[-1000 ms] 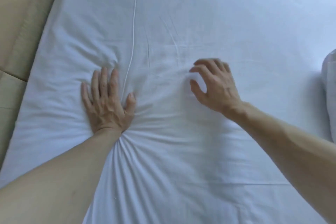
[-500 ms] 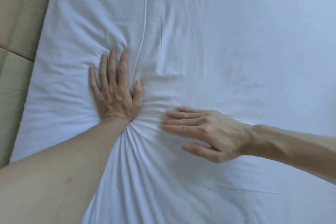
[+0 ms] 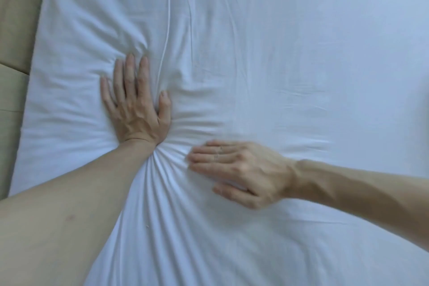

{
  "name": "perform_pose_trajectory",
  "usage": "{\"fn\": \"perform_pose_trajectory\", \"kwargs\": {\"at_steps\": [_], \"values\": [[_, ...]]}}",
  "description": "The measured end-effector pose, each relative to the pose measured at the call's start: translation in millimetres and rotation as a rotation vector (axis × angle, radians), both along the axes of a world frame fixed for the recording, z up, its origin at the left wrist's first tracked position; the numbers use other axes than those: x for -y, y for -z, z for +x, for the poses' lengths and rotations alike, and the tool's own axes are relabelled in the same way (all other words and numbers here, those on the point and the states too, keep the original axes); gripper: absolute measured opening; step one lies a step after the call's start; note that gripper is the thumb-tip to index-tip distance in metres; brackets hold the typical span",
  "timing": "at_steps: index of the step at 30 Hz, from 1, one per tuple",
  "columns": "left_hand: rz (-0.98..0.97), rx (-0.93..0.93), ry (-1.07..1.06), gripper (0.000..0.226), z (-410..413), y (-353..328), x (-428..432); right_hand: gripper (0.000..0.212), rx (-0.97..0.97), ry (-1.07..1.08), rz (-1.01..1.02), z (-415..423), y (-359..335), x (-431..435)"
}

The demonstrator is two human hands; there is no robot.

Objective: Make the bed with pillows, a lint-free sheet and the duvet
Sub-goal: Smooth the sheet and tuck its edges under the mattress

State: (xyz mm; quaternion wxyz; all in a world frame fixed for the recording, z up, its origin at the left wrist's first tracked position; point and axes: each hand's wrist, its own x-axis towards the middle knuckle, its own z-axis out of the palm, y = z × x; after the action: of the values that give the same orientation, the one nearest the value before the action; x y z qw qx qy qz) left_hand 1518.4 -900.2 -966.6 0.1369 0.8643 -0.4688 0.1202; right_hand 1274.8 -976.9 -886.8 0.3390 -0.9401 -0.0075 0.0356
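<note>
A white sheet [image 3: 301, 58] covers the bed and fills most of the head view. My left hand [image 3: 134, 109] presses flat on it, fingers spread and pointing away from me; creases fan out from under the wrist toward me. My right hand [image 3: 239, 169] lies flat on the sheet just right of that wrist, fingers together and pointing left, slightly blurred. Neither hand holds anything. A thin raised seam [image 3: 168, 18] runs up the sheet beyond my left thumb. No pillow or duvet shows.
A beige padded surface [image 3: 16, 30] borders the sheet's left edge. The sheet stretches smooth to the right and far side, with light wrinkles in the middle.
My right hand swept from the far middle of the sheet down toward me and leftward, ending beside my left wrist. The left hand has stayed pressed in place. The view moved closer.
</note>
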Motion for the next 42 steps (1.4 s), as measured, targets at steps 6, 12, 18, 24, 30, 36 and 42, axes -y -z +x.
{"fn": "perform_pose_trajectory", "kwargs": {"at_steps": [6,12,18,24,30,36,42], "values": [[0.004,-0.01,-0.002,0.07,-0.1,-1.8,1.2,0.051,0.133,0.408,-0.047,-22.1,-36.0,64.1],[-0.009,-0.011,0.003,0.068,-0.3,-0.2,-1.1,0.061,-0.026,0.623,-0.338,-44.6,-1.1,146.4],[0.017,-0.018,-0.007,0.069,-1.8,-2.2,-1.4,0.061,0.043,0.253,-0.044,-66.4,-0.5,17.2],[0.006,0.003,-0.015,0.071,-5.2,-1.8,-0.5,0.049,0.22,0.329,-0.058,-21.1,-12.1,37.5],[0.029,0.012,-0.019,0.072,-5.5,0.6,-2.2,0.075,0.051,0.819,-0.279,85.4,-3.0,184.1],[0.102,-0.036,-0.024,0.074,-2.9,-1.3,-1.4,0.071,0.104,0.358,-0.128,109.9,4.9,102.4],[0.172,-0.054,-0.029,0.077,-3.2,-5.9,2.9,0.054,0.207,0.192,-0.092,107.8,-11.8,98.7]]}}
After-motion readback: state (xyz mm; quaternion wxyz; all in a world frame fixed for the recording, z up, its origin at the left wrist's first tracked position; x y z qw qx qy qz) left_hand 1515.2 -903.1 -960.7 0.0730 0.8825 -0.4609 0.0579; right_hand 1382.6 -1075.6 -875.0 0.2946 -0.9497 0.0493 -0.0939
